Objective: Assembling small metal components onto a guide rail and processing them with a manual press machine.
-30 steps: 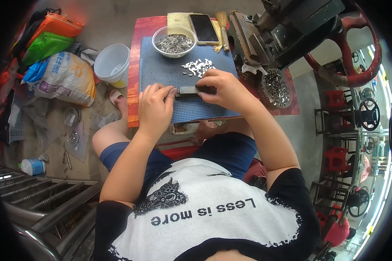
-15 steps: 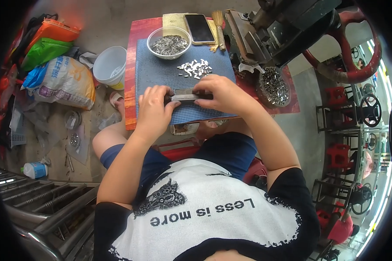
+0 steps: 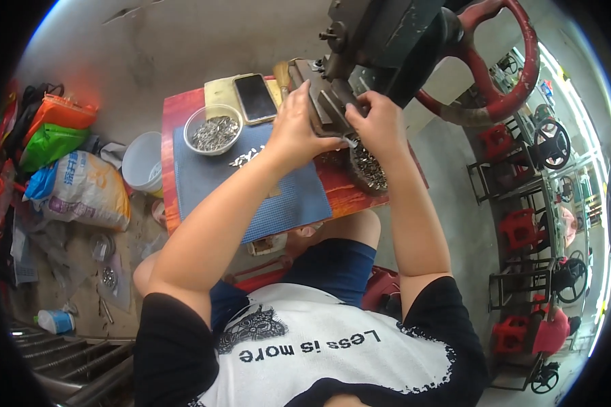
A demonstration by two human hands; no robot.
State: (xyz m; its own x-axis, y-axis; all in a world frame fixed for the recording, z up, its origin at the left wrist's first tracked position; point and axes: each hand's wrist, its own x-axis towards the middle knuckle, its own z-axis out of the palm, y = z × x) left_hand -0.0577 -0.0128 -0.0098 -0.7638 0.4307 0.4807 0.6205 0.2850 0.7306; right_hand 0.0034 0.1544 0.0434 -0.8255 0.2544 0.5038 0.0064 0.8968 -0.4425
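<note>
Both my hands are at the dark metal hand press (image 3: pixel 346 88) on the table's right side. My left hand (image 3: pixel 295 129) lies along the near left side of its base, fingers stretched upward and thumb reaching right. My right hand (image 3: pixel 380 122) is bent in at the right of the press bed, fingers curled and thumb against the metal; what it grips is hidden. Under the hands stands a clear tub (image 3: pixel 368 166) of small shiny metal parts. Small white pieces (image 3: pixel 246 157) lie on the blue mat (image 3: pixel 207 183), partly behind my left forearm.
A clear bowl (image 3: pixel 213 130) of small metal parts and a phone (image 3: pixel 254 98) on a yellow cloth stand at the back left. A brush handle (image 3: pixel 282 76) is beside the press. The red press wheel (image 3: pixel 485 112) juts out right. Left are a white bucket (image 3: pixel 142 166) and sacks (image 3: pixel 88 193).
Both hands have moved right and away from me, from the mat to the press. The grey metal bar they held over the mat is out of sight there. The view has shifted rightward.
</note>
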